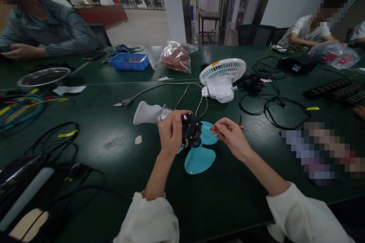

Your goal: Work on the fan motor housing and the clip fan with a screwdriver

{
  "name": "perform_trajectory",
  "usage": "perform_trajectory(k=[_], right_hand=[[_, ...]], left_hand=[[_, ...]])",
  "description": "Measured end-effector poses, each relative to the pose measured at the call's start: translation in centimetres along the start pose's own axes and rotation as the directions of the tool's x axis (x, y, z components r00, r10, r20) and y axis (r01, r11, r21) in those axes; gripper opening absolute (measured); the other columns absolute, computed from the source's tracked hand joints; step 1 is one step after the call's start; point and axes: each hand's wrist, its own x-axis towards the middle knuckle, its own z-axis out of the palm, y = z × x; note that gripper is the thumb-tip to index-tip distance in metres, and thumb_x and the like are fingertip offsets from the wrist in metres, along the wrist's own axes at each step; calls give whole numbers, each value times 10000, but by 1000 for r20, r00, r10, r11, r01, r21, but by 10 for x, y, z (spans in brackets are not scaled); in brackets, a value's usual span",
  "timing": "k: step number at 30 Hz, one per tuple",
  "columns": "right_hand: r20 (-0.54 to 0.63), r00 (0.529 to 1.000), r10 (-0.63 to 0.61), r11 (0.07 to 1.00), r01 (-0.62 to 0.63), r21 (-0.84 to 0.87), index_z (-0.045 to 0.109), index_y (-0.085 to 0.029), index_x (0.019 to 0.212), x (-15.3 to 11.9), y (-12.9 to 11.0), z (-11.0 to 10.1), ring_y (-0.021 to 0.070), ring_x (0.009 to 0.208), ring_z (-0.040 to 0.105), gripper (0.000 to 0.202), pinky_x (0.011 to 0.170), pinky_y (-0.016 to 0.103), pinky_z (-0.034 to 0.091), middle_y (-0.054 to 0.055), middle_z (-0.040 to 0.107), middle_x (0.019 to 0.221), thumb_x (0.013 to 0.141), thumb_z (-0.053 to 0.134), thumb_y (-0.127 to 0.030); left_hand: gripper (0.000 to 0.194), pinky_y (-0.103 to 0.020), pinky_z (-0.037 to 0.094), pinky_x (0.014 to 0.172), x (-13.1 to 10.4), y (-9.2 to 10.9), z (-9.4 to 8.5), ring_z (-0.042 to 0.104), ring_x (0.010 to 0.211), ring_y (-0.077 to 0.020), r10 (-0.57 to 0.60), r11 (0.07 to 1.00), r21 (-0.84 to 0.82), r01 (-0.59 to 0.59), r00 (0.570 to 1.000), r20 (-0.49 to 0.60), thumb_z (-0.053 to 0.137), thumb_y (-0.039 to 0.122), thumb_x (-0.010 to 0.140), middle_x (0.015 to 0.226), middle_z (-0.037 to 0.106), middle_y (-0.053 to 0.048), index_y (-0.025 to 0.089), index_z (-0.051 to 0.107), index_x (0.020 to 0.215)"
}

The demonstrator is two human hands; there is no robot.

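My left hand point(171, 133) is closed around a black motor part point(191, 127) at the middle of the table. Turquoise fan blades point(200, 159) lie below and to the right of that part. My right hand point(229, 134) pinches something small and dark, too small to name, just right of the motor, over one blade. To the left of my left hand is a white and silver stand piece point(147, 114). A white fan head with a grille point(221, 89) rests behind, with a pale cable near it.
On the dark green table point(228, 197) are a blue tray point(129, 62), a bag of reddish parts point(176, 57), coiled black cables point(273, 110), coloured wires point(25, 108) and a screwdriver-like tool point(241, 123). Other people sit at the far left and far right.
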Motion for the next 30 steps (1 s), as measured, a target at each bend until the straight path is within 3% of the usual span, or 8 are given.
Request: perform_trajectory(k=[5, 11, 19, 30], right_hand=[[-75, 988, -135, 989, 131, -66, 672, -207, 782, -1, 4, -1, 93, 658, 568, 166, 576, 197, 450, -26, 632, 704, 708, 753, -330], [7, 981, -193, 968, 191, -160, 699, -208, 776, -4, 0, 1, 123, 653, 593, 158, 611, 260, 503, 2, 680, 737, 699, 751, -336], [16, 956, -293, 916, 285, -282, 690, -198, 737, -8, -3, 8, 110, 603, 579, 94, 584, 251, 493, -7, 665, 686, 704, 731, -276], [-4, 947, -322, 926, 314, -209, 674, -207, 764, -7, 3, 12, 114, 610, 628, 85, 583, 241, 519, -19, 682, 688, 714, 738, -233]], left_hand=[[461, -316, 481, 767, 0, 1, 2, 644, 831, -165, 4, 1000, -23, -4, 1000, -6, 283, 432, 983, 884, 704, -14, 216, 686, 922], [445, -306, 461, 749, 1, 0, 2, 638, 819, -158, 34, 999, -41, -34, 999, -11, 292, 402, 988, 890, 698, -9, 212, 689, 922], [447, -299, 448, 736, 1, 0, 3, 637, 817, -150, 44, 999, -24, -44, 999, -14, 291, 390, 994, 873, 698, -10, 207, 689, 904], [436, -286, 450, 714, 1, -2, 6, 638, 787, -139, 59, 998, -14, -60, 996, -59, 309, 390, 991, 850, 706, -3, 220, 701, 903]])
